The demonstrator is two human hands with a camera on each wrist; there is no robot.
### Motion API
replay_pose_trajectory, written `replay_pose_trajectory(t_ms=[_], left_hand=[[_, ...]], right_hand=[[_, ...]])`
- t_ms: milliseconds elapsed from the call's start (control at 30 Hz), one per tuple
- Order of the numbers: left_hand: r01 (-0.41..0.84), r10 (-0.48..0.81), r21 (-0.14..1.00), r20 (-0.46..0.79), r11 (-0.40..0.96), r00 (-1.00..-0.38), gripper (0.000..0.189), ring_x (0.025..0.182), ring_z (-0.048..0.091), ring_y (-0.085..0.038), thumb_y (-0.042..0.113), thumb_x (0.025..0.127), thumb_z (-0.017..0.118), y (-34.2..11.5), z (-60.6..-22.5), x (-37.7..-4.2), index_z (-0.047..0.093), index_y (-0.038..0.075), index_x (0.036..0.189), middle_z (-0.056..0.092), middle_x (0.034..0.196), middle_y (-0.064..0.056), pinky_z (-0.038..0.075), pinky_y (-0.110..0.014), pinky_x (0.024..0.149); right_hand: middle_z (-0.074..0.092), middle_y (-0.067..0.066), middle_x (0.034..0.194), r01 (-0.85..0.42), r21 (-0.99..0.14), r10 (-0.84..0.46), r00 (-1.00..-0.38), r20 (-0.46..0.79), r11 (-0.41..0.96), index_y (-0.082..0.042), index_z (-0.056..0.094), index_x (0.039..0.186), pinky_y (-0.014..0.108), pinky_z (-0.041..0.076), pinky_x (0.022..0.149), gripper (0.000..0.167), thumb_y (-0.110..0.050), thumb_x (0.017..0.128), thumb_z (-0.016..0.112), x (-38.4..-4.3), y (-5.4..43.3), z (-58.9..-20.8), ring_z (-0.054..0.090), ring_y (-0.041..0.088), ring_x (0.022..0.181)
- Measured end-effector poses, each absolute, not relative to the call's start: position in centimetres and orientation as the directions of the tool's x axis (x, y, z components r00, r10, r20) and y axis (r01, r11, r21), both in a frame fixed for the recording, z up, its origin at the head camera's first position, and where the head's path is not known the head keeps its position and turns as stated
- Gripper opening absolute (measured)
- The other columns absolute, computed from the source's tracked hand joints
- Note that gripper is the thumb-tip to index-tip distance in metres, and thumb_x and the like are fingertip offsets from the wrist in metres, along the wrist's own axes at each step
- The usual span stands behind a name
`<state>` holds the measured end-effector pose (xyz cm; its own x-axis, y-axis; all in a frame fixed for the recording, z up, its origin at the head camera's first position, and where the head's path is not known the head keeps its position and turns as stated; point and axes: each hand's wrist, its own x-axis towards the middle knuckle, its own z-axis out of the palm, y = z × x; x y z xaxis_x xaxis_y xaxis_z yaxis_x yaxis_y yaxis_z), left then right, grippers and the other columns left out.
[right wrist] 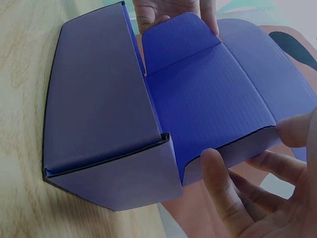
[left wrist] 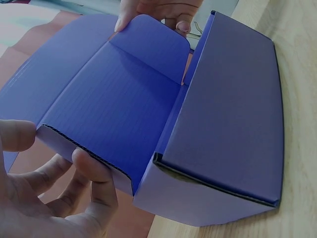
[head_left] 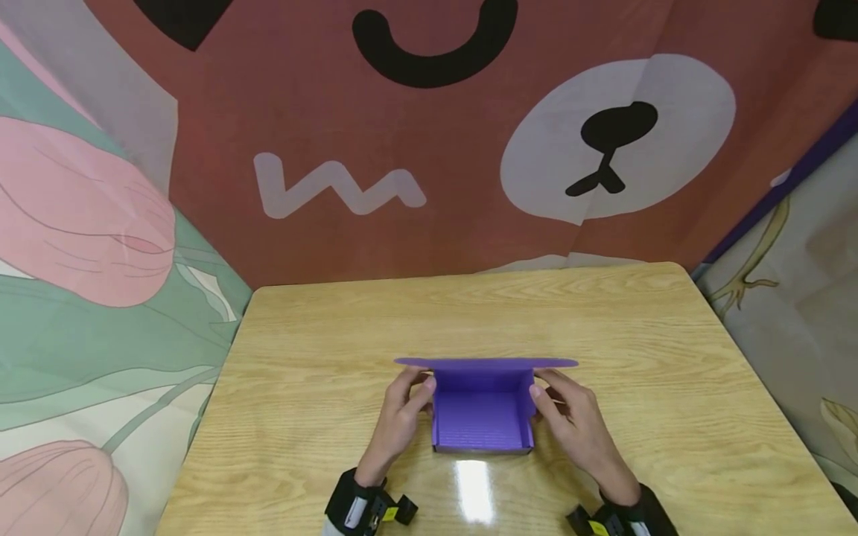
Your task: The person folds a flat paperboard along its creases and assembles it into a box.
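A purple cardboard mailer box [head_left: 482,420] stands on the table with its lid [left wrist: 116,94] raised and tilted back. The lid's long front flap [head_left: 485,364] stretches wide across the far side. My left hand [head_left: 397,420] pinches the lid's left side flap [left wrist: 121,179], thumb on its cut edge and a finger at the corner. On the opposite side, my right hand [head_left: 579,420] holds the right side flap [right wrist: 250,146] the same way, its other fingers behind the cardboard. Inside the box, only bare purple walls and floor show.
The wooden table [head_left: 322,335] extends around the box. Behind it hangs a brown cloth [head_left: 456,246] with a cartoon print, and a floral cloth [head_left: 87,223] hangs on the left. Both wrists wear black bands with small cameras.
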<state>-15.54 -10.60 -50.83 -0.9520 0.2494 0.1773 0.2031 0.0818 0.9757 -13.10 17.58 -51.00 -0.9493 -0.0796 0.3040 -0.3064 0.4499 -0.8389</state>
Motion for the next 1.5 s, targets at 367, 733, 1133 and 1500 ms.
replay_pose_trajectory(t_ms=[367, 733, 1133, 1500], left_hand=[[0.244, 0.224, 0.966, 0.22, 0.084, -0.949, 0.027, 0.081, 0.057, -0.009, 0.013, 0.102, 0.049, -10.7, -51.5, -15.3, 0.06, 0.003, 0.125, 0.057, 0.112, -0.032, 0.057, -0.043, 0.057], [0.257, 0.227, 0.963, 0.233, 0.08, -0.945, 0.026, 0.083, 0.057, -0.009, 0.013, 0.102, 0.048, -10.5, -51.8, -14.9, 0.061, 0.004, 0.123, 0.06, 0.123, -0.021, 0.056, -0.032, 0.059], [0.318, 0.254, 0.945, 0.289, 0.08, -0.923, 0.026, 0.086, 0.057, -0.008, 0.011, 0.102, 0.047, -10.6, -51.9, -14.7, 0.06, 0.006, 0.124, 0.059, 0.124, -0.017, 0.056, -0.031, 0.059], [0.435, 0.368, 0.899, 0.389, 0.048, -0.845, 0.032, 0.092, 0.056, -0.008, 0.0, 0.098, 0.047, -11.5, -52.7, -14.8, 0.056, 0.004, 0.129, 0.056, 0.127, -0.019, 0.056, -0.035, 0.06]], right_hand=[[0.068, 0.021, 0.117, -0.384, -0.831, -0.077, -0.919, 0.387, 0.402, 0.001, 0.064, 0.125, 0.017, 0.058, 0.066, 0.03, -0.002, 0.096, 0.058, -12.7, 17.2, -51.4, 0.07, 0.006, 0.078], [0.067, 0.017, 0.12, -0.419, -0.83, -0.113, -0.906, 0.407, 0.368, -0.004, 0.064, 0.127, 0.025, 0.06, 0.063, 0.032, 0.0, 0.096, 0.057, -12.5, 17.2, -52.1, 0.071, 0.015, 0.078], [0.065, 0.009, 0.13, -0.417, -0.797, -0.127, -0.906, 0.405, 0.436, -0.013, 0.064, 0.13, 0.023, 0.06, 0.065, 0.035, -0.003, 0.098, 0.056, -12.2, 17.3, -52.4, 0.072, 0.017, 0.079], [0.064, 0.014, 0.133, -0.492, -0.755, -0.162, -0.867, 0.472, 0.433, -0.009, 0.063, 0.131, 0.017, 0.057, 0.065, 0.043, 0.004, 0.091, 0.063, -11.6, 17.6, -52.4, 0.07, 0.01, 0.085]])
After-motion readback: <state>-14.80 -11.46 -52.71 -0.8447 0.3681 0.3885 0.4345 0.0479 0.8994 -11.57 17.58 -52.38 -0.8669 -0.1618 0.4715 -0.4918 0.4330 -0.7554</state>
